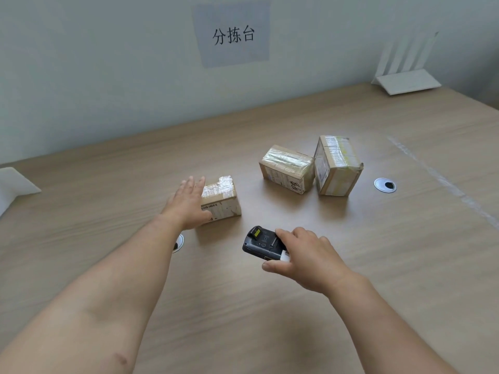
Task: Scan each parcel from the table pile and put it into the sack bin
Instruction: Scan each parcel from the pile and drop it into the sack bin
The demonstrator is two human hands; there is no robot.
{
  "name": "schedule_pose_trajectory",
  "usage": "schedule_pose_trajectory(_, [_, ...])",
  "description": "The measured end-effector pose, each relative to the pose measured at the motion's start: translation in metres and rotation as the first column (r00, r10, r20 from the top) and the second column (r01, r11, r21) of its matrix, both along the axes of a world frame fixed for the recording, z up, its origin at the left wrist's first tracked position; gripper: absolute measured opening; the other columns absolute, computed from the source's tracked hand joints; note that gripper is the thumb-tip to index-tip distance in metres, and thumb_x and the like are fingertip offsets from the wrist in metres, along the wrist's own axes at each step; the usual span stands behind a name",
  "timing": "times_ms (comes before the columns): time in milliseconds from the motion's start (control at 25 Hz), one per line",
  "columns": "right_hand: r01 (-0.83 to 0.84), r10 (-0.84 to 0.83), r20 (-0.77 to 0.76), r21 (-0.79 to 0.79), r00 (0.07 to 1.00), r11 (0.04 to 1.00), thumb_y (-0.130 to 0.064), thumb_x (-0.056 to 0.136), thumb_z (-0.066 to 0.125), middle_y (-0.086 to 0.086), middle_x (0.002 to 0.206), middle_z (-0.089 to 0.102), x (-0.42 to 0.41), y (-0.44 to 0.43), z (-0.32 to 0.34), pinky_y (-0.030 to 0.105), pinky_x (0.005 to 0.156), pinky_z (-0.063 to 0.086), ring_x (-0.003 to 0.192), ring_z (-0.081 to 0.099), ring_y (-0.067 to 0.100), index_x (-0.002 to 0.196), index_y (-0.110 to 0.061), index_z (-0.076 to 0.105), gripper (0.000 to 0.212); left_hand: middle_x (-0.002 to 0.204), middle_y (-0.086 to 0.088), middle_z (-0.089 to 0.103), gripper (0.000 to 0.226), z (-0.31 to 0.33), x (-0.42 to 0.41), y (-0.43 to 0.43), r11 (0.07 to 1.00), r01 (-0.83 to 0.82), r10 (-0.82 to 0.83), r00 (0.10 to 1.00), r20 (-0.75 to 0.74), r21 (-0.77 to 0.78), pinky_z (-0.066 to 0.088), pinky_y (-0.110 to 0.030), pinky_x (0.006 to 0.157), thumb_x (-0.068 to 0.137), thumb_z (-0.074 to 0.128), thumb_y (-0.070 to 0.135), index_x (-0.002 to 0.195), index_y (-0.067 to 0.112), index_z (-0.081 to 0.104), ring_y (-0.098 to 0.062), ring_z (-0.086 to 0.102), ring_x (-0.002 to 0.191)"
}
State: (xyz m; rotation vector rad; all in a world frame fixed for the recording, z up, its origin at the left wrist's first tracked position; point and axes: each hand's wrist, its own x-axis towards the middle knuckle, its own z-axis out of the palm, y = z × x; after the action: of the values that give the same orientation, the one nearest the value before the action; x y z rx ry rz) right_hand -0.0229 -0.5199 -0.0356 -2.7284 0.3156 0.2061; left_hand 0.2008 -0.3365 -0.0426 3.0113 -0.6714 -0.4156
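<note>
landmark: near parcel (pixel 222 201), a small taped cardboard box lying flat on the wooden table (pixel 108 184). left hand (pixel 189 203) is against its left end, fingers straight and spread, thumb on its front face, not wrapped round it. right hand (pixel 305 259) is just front-right of it, fingers curled round a black handheld scanner (pixel 263 242). low parcel (pixel 287 168) and upright parcel (pixel 337 166) sit side by side behind-right of it, contact unclear. white router (pixel 405 79) is far behind-right.

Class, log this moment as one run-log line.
left hand: open, at near parcel | right hand: grips scanner | middle parcel, right parcel: on table
</note>
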Motion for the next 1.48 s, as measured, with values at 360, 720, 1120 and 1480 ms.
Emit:
schedule_pose_trajectory(360, [0.003, -0.003, -0.035, 0.001, 0.999, 1.0, -0.071, 0.084, 0.049, -0.004, 0.106, 0.042, -0.003, 0.005, -0.006, 0.035, 0.084, 0.03, 0.108, 0.043, 0.022, 0.131, -0.031, 0.041, 0.062, 0.147, -0.008, 0.033, 0.098, -0.008, -0.001, -0.004, 0.984, -0.072, 0.046, 0.987, 0.157, 0.165, 0.032, -0.04, 0.108, 0.078, 0.066, 0.054, 0.153, 0.014, 0.016, -0.028, 0.031, 0.135])
schedule_pose_trajectory(720, [0.022, -0.023, -0.022, -0.028, 0.999, 0.999, -0.071, 0.084, 0.048, -0.004, 0.11, 0.045, -0.054, 0.018, 0.023, 0.035, 0.09, 0.033, 0.11, 0.044, 0.021, 0.133, -0.031, 0.04, 0.064, 0.136, -0.008, 0.044, 0.107, -0.008, -0.066, 0.032, 0.93, -0.368, 0.367, 0.928, -0.056, 0.007, 0.044, -0.038, 0.091, 0.061, 0.063, 0.082, 0.138, 0.013, 0.038, -0.028, 0.047, 0.127])
schedule_pose_trajectory(1120, [-0.13, 0.13, -0.011, -0.037, 0.991, 0.991, -0.072, 0.085, 0.046, -0.003, 0.11, 0.047, -0.139, 0.027, 0.05, 0.034, 0.09, 0.036, 0.106, 0.046, 0.021, 0.132, -0.032, 0.041, 0.062, 0.107, -0.001, 0.07, 0.084, -0.008, -0.221, 0.104, 0.373, -0.792, 0.507, 0.611, -0.608, -0.484, 0.05, -0.032, 0.073, 0.041, 0.084, 0.049, 0.116, 0.019, 0.059, -0.019, 0.066, 0.096])
schedule_pose_trajectory(1480, [-0.352, 0.351, -0.012, -0.038, 0.936, 0.935, -0.073, 0.087, 0.041, -0.001, 0.111, 0.05, -0.22, 0.013, 0.063, 0.034, 0.088, 0.04, 0.098, 0.048, 0.021, 0.128, -0.03, 0.046, 0.06, 0.117, -0.005, 0.063, 0.086, 0.004, -0.364, 0.101, 0.037, -0.703, 0.541, 0.612, -0.577, -0.71, 0.051, -0.031, 0.076, 0.05, 0.079, 0.038, 0.126, 0.012, 0.049, -0.022, 0.063, 0.103])
